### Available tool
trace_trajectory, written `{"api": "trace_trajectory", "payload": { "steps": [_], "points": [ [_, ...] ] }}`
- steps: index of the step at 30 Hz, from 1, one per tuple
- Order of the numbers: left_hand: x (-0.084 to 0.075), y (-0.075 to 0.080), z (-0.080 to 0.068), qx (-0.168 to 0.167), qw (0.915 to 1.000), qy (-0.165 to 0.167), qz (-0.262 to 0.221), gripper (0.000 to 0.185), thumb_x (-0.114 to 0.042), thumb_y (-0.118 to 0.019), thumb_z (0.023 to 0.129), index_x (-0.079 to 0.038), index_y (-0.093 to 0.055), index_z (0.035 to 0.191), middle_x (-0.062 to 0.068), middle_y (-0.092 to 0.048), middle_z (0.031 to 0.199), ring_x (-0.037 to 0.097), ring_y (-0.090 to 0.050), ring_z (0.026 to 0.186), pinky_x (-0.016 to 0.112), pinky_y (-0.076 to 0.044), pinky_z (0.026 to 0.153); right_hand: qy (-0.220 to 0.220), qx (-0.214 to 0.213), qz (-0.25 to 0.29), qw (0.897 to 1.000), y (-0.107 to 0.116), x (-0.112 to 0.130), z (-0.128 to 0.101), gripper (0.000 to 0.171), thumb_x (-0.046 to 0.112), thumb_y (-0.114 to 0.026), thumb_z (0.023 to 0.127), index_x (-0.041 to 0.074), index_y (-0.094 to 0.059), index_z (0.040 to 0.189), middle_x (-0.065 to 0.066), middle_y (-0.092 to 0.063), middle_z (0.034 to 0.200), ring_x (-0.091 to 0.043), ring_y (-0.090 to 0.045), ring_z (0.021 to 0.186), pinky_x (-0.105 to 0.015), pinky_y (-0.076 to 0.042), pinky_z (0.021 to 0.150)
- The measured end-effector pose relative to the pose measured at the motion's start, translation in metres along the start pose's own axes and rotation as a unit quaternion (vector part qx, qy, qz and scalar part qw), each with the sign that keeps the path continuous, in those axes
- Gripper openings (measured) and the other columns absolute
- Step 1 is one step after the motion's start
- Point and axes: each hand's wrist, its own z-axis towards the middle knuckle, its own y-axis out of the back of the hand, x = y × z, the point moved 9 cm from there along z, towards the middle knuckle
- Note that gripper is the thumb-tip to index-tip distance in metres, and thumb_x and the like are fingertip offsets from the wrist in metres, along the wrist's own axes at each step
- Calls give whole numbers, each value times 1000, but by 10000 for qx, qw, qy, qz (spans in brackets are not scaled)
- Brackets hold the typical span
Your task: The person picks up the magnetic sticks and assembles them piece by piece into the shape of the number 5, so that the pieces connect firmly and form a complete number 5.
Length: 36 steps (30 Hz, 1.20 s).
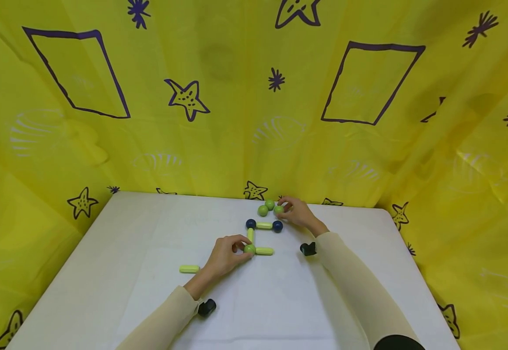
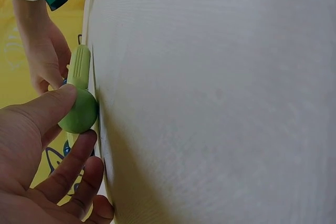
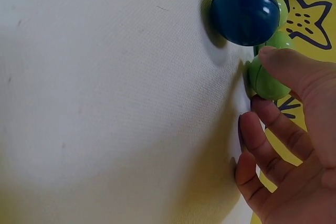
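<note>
Fingers of the left hand (image 1: 224,254) pinch the green corner ball (image 1: 249,249) of the rod frame on the bench (image 1: 105,253); right hand (image 1: 296,212) pinches a loose green ball (image 1: 278,209) at the far edge; best to steady the frame and lift that ball cleanly clear of its neighbours.

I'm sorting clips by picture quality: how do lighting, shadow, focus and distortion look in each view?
Head view: even, soft light, wide-angle bending at the backdrop, sharp enough. Left wrist view: left hand near and slightly soft, green ball casting a dark shadow on the table. Right wrist view: cloth weave crisp, blue ball shows faint glare, right hand shades the table.
</note>
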Motion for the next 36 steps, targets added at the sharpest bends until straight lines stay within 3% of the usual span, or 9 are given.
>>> {"api": "trace_trajectory", "payload": {
  "steps": [15,29,36],
  "points": [
    [0,-1,-1,46,9999,83,32,23,-17,-85,85,-16,-77,106,-4,-71,85,17,-52,76,29,-40,69,22,2,-118,9999,7,-4,-11,30,15,-77,92,6,-65,118,-16,-69,117,-32,-63,105,-47,-49,89],
    [0,-1,0,64,9999,85,-11,22,-18,-85,86,-16,-76,106,-4,-72,86,17,-53,76,29,-41,69,63,49,19,10000,28,-13,-45,30,15,-77,92,11,-62,117,-19,-68,122,-27,-68,90,-42,-55,81],
    [2,-1,0,63,9999,106,-10,22,-18,-85,85,-16,-77,106,-4,-72,86,17,-53,77,30,-42,69,338,-8,99,9994,37,-14,-63,31,11,-77,91,9,-63,119,-19,-69,119,-20,-68,80,-38,-54,76]
  ]
}}
